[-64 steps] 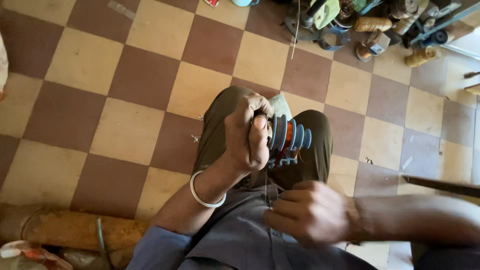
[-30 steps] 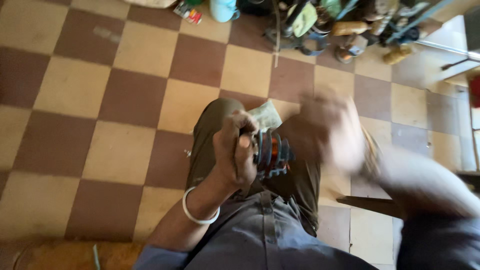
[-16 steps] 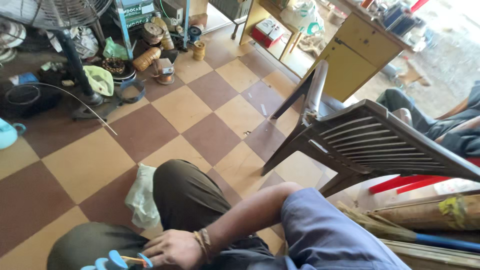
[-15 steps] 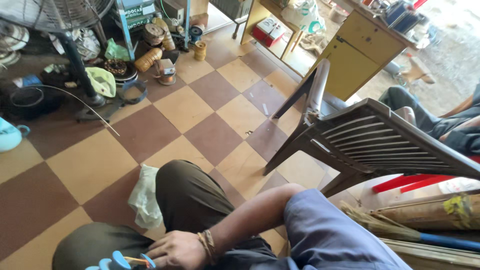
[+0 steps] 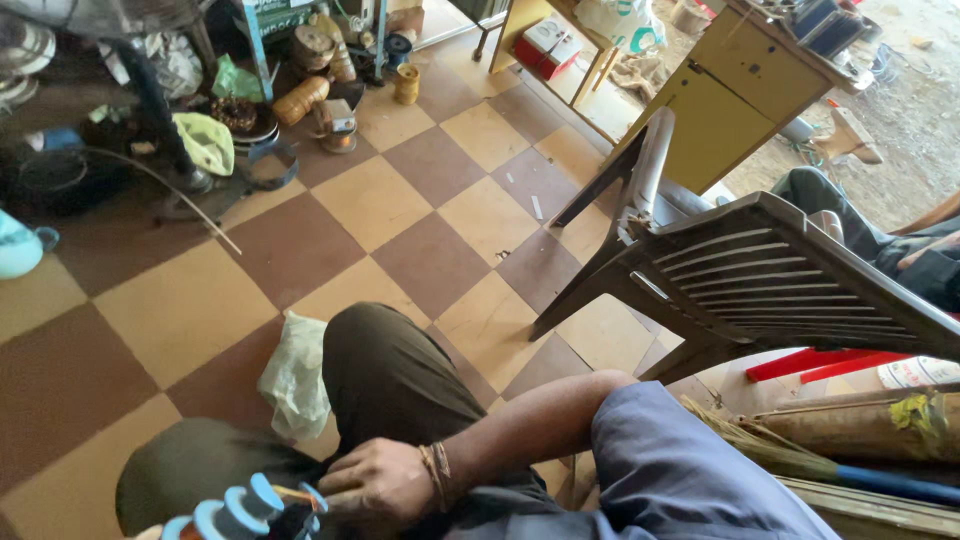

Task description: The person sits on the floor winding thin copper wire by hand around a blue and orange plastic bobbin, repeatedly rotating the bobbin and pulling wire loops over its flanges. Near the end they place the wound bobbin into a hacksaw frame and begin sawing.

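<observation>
Because the bottom edge cuts across my lap, only the top of the wound coil piece (image 5: 245, 508) with its pale blue ribs shows, and my left hand is out of sight altogether. Resting on my thigh just beside that piece, my right hand (image 5: 378, 485) has its fingers curled loosely toward it, though I cannot tell whether they actually grip anything. Near my knee lies a crumpled pale plastic bag (image 5: 296, 378) on the checkered floor (image 5: 180, 300), and a grey plastic chair (image 5: 770, 275) stands to my right.

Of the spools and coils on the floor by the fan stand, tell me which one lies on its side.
The tan spool lying tipped over beside the yellow-green cloth. The small yellow spool farther right stands upright.
</observation>
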